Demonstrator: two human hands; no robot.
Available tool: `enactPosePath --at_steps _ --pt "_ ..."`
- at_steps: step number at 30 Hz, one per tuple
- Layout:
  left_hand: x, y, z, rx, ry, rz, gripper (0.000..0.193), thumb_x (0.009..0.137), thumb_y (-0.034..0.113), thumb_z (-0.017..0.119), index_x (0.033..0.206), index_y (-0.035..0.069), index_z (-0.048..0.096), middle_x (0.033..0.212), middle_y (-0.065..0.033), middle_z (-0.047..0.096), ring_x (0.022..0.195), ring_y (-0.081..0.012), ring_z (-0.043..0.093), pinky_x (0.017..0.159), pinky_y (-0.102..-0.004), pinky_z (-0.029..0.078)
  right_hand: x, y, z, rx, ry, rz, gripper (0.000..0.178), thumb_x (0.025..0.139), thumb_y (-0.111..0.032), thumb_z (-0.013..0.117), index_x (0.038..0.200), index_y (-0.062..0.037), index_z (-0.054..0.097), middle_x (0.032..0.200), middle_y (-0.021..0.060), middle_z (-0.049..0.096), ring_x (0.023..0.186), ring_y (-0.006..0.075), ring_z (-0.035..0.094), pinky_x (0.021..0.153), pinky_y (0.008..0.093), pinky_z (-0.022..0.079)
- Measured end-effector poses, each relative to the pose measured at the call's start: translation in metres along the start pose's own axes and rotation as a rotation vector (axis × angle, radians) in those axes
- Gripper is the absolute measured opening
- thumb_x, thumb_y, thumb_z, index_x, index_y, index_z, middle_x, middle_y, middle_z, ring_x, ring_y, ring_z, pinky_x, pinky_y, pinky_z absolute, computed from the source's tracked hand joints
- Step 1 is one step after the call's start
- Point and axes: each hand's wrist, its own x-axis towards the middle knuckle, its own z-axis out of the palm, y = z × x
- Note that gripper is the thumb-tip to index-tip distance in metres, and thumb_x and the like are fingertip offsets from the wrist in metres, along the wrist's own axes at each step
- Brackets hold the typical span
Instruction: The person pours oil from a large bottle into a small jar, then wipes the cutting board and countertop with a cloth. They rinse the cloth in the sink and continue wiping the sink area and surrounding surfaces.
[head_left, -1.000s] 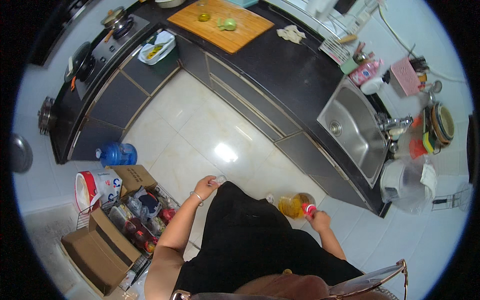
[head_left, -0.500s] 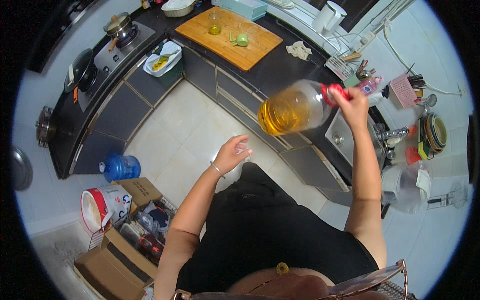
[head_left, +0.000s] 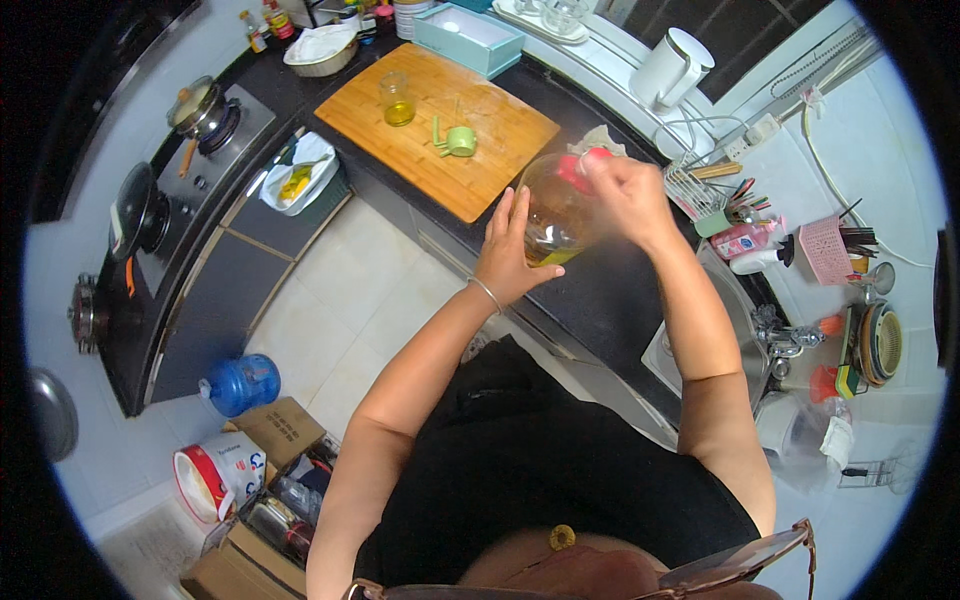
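Note:
A large clear plastic oil bottle (head_left: 556, 215) with yellow oil in it stands or hovers near the counter's front edge; I cannot tell whether its base touches anything. Its red top (head_left: 577, 172) points up and away from me. My right hand (head_left: 628, 195), blurred a little, is closed around that top. Against the lower left side of the bottle, my left hand (head_left: 508, 258) wraps its fingers and thumb. Beyond, a glass cup (head_left: 398, 106) with some oil and a green measuring cup (head_left: 460, 142) rest on a wooden cutting board (head_left: 420, 165).
A light blue box (head_left: 467, 40) stands behind the board. A crumpled cloth (head_left: 598, 140) lies beyond the bottle. To the right are the sink (head_left: 735, 300) and a pink basket (head_left: 826, 248). A lined bin (head_left: 327, 190) hangs or stands before the left counter.
The bottle has gone from tilted over the floor to nearly upright at the counter. My left hand has risen and taken hold of its side; my right hand has moved left with it.

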Motion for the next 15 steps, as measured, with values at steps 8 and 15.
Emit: enactPosePath --at_steps 8,15 --pt "0.026 -0.008 0.014 -0.046 -0.001 0.062 0.106 0.063 0.021 0.079 0.142 0.007 0.010 0.137 -0.0261 0.018 0.126 -0.0426 0.024 0.104 -0.0447 0.026 0.025 0.019 -0.020 -0.214 -0.192 0.151 0.052 0.072 -0.051 0.067 0.078 -0.0011 0.057 0.056 0.0140 0.056 0.053 0.0291 0.060 0.051 0.0363 0.046" --pt "0.030 -0.016 0.000 -0.071 -0.081 0.095 0.100 0.064 0.019 0.076 0.141 0.004 0.014 0.134 -0.0246 0.023 0.123 -0.0408 0.029 0.103 -0.0433 0.027 0.026 0.003 -0.015 -0.268 -0.206 0.023 0.034 0.072 -0.032 0.068 0.080 -0.0011 0.056 0.067 0.0182 0.059 0.066 0.0372 0.060 0.059 0.0409 0.048"
